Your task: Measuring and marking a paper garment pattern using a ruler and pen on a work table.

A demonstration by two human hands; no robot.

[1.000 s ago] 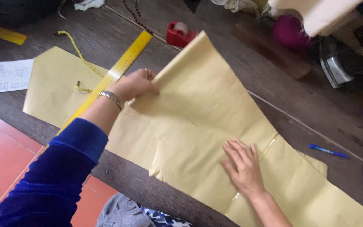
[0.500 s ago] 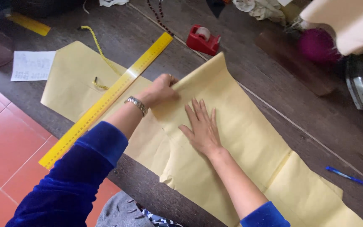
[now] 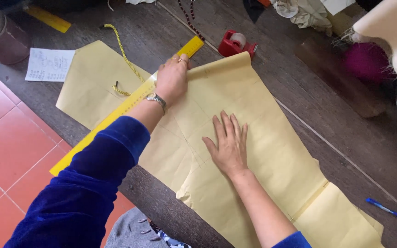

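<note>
1. The big sheet of yellow-brown pattern paper (image 3: pixel 253 138) lies flat on the dark wooden worktop (image 3: pixel 345 138), with one part folded over on top.
2. My right hand (image 3: pixel 228 144) lies flat on the middle of the paper. Its fingers are spread wide open and hold nothing; they just press down.
3. A moment ago this hand was lower down the sheet. Now it has slid up toward the middle, so I think I am smoothing the paper out bit by bit.
4. My left hand (image 3: pixel 173 78) sits on the top edge of the folded part. Its fingers are curled down on the paper, just where it meets the long yellow ruler (image 3: pixel 129 103). It has stayed there and keeps the paper from slipping.
5. The ruler lies slanted under my blue velvet sleeve (image 3: pixel 93 183) and on top of the paper.
6. A yellow twisted cord (image 3: pixel 125 62) lies beside the ruler.
7. Farther off are a red tape holder (image 3: pixel 235 43), a white paper note (image 3: pixel 49 64), a brown round tub (image 3: pixel 1 39) and a blue pen (image 3: pixel 388 210).
</note>
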